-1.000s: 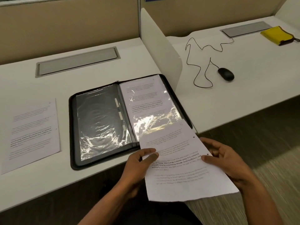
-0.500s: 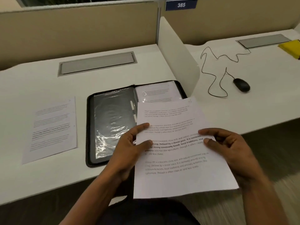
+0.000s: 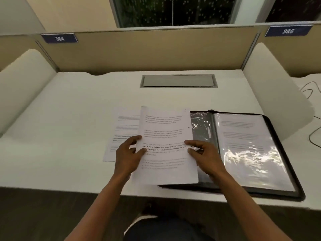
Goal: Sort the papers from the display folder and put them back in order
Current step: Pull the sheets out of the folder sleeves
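Sheet [image 3: 165, 145] moved left; both hands [image 3: 127, 156] pinching edges.

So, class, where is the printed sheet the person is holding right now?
Centre of the head view: the held sheet, gripped by both hands, overlaps the loose page on its left and the display folder on its right.

There are three sheets of paper: one held sheet [image 3: 165, 146], one flat sheet [image 3: 125, 129] on the surface [image 3: 78, 119], and one sheet [image 3: 243, 145] inside a plastic sleeve. There is one black folder [image 3: 284, 153], lying open. There are two hands, a left hand [image 3: 127, 157] and a right hand [image 3: 206, 155]. There are two blue number signs, 384 [image 3: 59, 38] and 385 [image 3: 288, 31]. There is one grey cover [image 3: 178, 81].
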`<state>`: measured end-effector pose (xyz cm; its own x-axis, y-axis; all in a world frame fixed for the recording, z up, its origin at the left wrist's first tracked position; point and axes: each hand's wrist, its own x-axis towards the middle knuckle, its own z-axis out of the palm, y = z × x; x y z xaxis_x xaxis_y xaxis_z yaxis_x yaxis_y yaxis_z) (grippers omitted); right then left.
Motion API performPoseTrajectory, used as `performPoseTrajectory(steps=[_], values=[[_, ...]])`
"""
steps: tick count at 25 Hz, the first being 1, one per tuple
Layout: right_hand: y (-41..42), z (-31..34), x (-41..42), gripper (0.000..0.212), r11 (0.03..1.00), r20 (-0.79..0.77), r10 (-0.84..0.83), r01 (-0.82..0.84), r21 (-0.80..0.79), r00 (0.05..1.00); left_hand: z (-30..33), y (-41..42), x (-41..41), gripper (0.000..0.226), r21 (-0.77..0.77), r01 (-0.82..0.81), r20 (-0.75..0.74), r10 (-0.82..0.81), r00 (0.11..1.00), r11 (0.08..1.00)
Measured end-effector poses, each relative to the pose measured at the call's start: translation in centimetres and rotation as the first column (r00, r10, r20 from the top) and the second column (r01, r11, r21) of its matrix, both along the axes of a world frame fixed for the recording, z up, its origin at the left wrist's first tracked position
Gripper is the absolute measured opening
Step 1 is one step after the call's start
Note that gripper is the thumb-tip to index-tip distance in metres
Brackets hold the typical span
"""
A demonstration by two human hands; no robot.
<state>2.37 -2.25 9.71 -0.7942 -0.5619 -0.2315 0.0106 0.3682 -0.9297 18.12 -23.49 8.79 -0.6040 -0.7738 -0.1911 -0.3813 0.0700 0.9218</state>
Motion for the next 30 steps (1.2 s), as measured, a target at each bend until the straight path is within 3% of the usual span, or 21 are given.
performPoseTrajectory(steps=[5,11,18,23,30], values=[[-10.8,-4.1,0.0,0.031,0.992,-0.127,0.083,-0.07,0.103,0.988,-2.9,-10.0,1.0,0.042,-0.138,-0.075,0.093,0.089,0.992,0.988],[-18.7,-8.6,0.1,0.035,0.981,-0.213,0.089,-0.049,0.19,0.973,-7.0,-17.4,0.5,0.042,-0.21,-0.031,0.202,0.074,0.977,0.977],[-20.3,-11.8,0.7,0.037,0.961,-0.276,0.067,0.013,0.276,0.959,-11.2,-19.3,0.4,0.048,-0.343,0.058,0.237,0.026,0.971,0.937],[-20.5,-12.5,1.4,0.031,0.947,-0.347,0.081,0.037,0.319,0.934,-12.6,-19.9,0.5,0.047,-0.363,0.055,0.209,0.024,0.978,0.93],[-20.6,-12.9,1.7,0.031,0.941,-0.402,0.1,0.045,0.334,0.91,-13.2,-20.6,0.4,0.04,-0.384,0.115,0.29,0.002,0.957,0.916]])
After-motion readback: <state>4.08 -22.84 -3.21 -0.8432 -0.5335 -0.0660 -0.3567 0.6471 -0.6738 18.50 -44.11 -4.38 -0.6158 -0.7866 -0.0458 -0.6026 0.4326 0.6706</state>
